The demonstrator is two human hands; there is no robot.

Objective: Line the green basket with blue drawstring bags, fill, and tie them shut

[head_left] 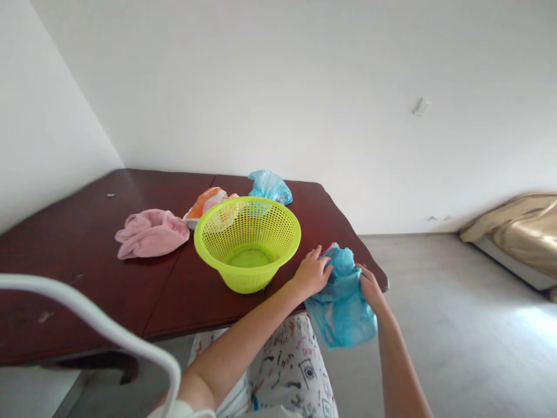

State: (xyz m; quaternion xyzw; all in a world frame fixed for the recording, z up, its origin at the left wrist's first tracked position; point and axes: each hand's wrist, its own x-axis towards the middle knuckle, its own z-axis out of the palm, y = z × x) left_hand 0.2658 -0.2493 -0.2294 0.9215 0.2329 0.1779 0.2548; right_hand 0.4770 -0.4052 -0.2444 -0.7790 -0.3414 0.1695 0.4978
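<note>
Blue bag (343,310) between left hand (311,273), loosely spread against it, and right hand (372,288) pinching side.

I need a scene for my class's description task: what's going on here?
The person's left hand and right hand both have fingers on a blue plastic bag, which extends past the near edge of the reddish-brown table. A lime-green perforated basket stands left of it. Behind the basket lie an orange-and-white bag and another blue bag; a pink cloth lies farther left.
</note>
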